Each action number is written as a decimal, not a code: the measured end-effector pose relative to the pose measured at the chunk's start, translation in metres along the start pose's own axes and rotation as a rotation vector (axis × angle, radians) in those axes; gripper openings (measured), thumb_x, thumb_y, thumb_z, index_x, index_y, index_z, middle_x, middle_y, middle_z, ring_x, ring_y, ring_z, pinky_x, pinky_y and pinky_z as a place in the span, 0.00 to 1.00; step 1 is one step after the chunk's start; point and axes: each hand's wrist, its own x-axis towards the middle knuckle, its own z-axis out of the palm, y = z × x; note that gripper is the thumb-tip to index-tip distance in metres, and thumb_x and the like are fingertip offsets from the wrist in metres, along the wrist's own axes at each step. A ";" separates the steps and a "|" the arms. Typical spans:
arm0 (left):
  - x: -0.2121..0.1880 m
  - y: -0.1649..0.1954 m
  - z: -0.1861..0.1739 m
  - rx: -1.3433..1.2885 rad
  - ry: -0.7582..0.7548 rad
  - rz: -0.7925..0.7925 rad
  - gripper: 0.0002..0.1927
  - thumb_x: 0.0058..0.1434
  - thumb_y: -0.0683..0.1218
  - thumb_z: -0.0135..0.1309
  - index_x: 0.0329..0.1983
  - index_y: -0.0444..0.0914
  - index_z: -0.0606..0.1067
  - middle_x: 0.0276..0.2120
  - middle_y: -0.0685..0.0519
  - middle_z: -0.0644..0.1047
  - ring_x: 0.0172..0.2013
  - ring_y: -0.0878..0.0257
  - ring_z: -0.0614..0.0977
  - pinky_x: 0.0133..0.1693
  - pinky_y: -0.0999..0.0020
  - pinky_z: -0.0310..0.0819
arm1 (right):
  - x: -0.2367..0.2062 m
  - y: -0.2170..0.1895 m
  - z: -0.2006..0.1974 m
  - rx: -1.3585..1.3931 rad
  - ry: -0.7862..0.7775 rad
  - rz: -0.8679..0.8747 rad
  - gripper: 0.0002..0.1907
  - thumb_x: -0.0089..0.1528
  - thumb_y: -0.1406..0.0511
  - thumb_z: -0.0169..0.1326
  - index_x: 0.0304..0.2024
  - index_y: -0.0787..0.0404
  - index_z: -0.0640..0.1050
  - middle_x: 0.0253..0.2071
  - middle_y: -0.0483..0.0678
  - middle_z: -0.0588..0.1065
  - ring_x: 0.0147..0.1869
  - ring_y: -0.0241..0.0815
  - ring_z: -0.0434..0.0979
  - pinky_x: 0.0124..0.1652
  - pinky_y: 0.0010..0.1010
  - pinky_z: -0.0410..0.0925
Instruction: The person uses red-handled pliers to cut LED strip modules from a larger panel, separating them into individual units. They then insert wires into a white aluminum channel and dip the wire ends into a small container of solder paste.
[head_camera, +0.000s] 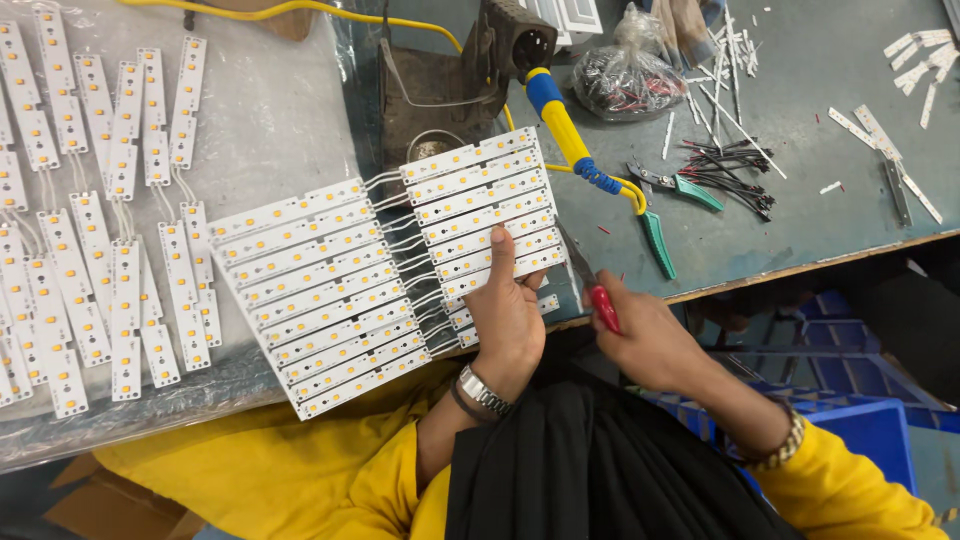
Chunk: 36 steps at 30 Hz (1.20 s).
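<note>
Head view: the left hand (508, 315) is gripping a panel (478, 212) of white LED strips, thumb pressed flat on its face and fingers hidden behind it; the panel is being held tilted over the near edge of the bench (820, 90). Thin white wires (405, 245) are linking it to a second, larger panel (318, 295) lying just to its left on a plastic sheet (260, 120). The right hand (640, 340) is clenching a red-handled tool (598, 300) — its metal tip is pointing up toward the held panel's right edge, but whether it is touching is not clear.

As for progress, I judge the work to be well under way: many strip sets (110, 230) are lying wired in rows on the sheet at the left; the two panels in hand are already joined by wires, so what is left seems to be trimming or finishing on this pair — how many more are waiting cannot be told.

Beyond the hands, a soldering iron (560, 125) with a yellow and blue grip is resting across the bench near its stand (440, 85); green-handled cutters (680, 190) are lying beside it; loose black wires (735, 170) and a bag (628, 70) of more wire are sitting further back.
</note>
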 end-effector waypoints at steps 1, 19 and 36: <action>0.000 -0.002 0.000 0.022 0.010 0.030 0.23 0.64 0.49 0.58 0.59 0.39 0.70 0.52 0.52 0.77 0.48 0.61 0.81 0.44 0.61 0.80 | 0.001 -0.002 0.003 -0.098 0.012 0.043 0.15 0.56 0.66 0.53 0.44 0.64 0.66 0.28 0.63 0.76 0.37 0.67 0.75 0.36 0.53 0.65; -0.001 0.008 0.003 -0.093 -0.062 -0.111 0.20 0.65 0.47 0.59 0.58 0.36 0.71 0.51 0.51 0.78 0.49 0.60 0.83 0.47 0.63 0.82 | 0.002 0.017 0.001 0.989 -0.548 0.297 0.34 0.50 0.71 0.47 0.62 0.62 0.66 0.43 0.56 0.76 0.46 0.50 0.80 0.35 0.34 0.71; -0.001 0.005 0.003 -0.030 -0.043 -0.060 0.22 0.64 0.46 0.59 0.59 0.38 0.70 0.51 0.51 0.78 0.47 0.61 0.83 0.43 0.63 0.83 | -0.011 0.003 -0.011 0.680 -0.378 0.243 0.20 0.50 0.76 0.46 0.45 0.61 0.67 0.36 0.48 0.74 0.31 0.38 0.75 0.25 0.29 0.66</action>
